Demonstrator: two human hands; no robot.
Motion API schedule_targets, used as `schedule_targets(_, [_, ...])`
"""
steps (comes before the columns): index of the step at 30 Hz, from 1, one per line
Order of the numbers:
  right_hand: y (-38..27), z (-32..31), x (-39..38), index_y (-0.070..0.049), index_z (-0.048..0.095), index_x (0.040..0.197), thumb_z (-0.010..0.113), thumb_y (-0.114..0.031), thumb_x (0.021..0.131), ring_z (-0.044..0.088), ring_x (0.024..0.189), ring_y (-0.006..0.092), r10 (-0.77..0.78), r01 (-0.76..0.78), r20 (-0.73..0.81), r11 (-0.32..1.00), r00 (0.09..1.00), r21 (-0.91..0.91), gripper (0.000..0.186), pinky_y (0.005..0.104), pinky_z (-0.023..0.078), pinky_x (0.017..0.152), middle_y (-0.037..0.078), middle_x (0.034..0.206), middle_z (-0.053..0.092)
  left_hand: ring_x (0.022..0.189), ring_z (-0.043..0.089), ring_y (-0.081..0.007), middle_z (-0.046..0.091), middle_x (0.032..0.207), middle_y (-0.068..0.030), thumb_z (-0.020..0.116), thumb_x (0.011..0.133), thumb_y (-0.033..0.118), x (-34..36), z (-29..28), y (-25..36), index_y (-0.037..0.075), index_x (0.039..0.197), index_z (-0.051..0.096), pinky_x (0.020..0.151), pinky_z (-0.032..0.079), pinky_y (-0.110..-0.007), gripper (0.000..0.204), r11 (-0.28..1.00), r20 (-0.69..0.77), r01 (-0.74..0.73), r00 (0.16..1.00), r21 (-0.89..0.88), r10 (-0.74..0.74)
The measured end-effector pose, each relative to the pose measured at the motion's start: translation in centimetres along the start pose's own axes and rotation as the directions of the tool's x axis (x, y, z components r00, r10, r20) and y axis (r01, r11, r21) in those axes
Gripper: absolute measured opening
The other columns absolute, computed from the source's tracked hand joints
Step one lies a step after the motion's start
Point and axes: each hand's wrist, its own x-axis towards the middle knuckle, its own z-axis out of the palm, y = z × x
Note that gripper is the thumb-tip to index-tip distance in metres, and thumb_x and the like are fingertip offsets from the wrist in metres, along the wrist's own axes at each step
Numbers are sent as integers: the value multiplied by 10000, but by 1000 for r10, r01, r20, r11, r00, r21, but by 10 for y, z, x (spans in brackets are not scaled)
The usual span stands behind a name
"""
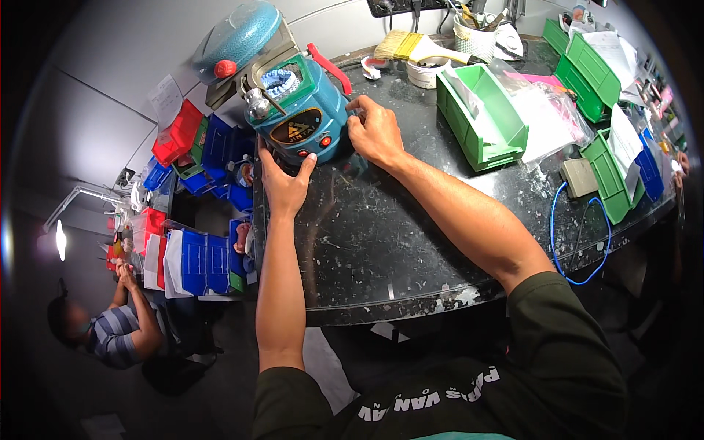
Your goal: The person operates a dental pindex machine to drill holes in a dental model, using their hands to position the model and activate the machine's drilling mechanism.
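Note:
A teal dental vacuum forming machine [331, 110] stands at the far left of the bench. Its domed heater head [238, 40], with a red knob [224, 70], is swung up and to the left. Inside the green-edged opening on top sits a pale, tooth-shaped dental cast [280, 82]. My left hand [284, 187] is closed around the lower front, its thumb by a red button [303, 154] and its fingers along the left side. Curled against the machine's right side is my right hand [378, 132], fingertips partly hidden. A red lever [328, 67] rises behind it.
A long green bin [480, 121] holding papers stands right of the machine. Behind it are a wide brush [418, 48], a white tub [427, 73] and a tool cup [475, 40]. A blue cable [556, 235] loops at the right edge. At left, a person [121, 323] works beside blue bins [194, 260].

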Motion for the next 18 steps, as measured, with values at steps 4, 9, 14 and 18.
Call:
schedule_targets(4, [0,1,0,-45,712,1189,614,-203,919,729,967,440,5,-5,8,1000,1000,-1,328,536,550,904,234,953,749,1438,484,-390,449,1571,-271,877,814,181,0,-1,0,-12,1626,246,1206,379,-466,1046,1000,-2,-16,1000,-13,16])
schedule_targets(9, [1,1,1,-48,717,1179,616,-199,919,729,958,448,-7,7,-10,1000,1000,7,318,544,548,901,244,950,753,1435,487,-391,456,1566,-271,878,811,186,-1,0,5,-12,1625,251,1206,377,-469,1046,1000,-18,0,1000,8,0])
schedule_targets(14, [0,1,1,-50,718,1179,616,-201,918,728,962,450,4,-4,3,1000,1000,3,319,545,548,904,246,955,753,1431,491,-391,464,1559,-270,877,810,176,-1,0,8,-8,1623,257,1202,380,-468,1039,1000,-18,9,1000,13,-9])
schedule_targets(18, [1,1,1,-51,716,1184,615,-207,920,728,964,451,6,-6,0,1000,1000,-3,323,546,548,906,246,957,754,1285,600,-264,534,1463,-213,828,897,86,-2,-1,12,-13,1607,236,1104,480,-384,930,994,4,-55,998,90,55])
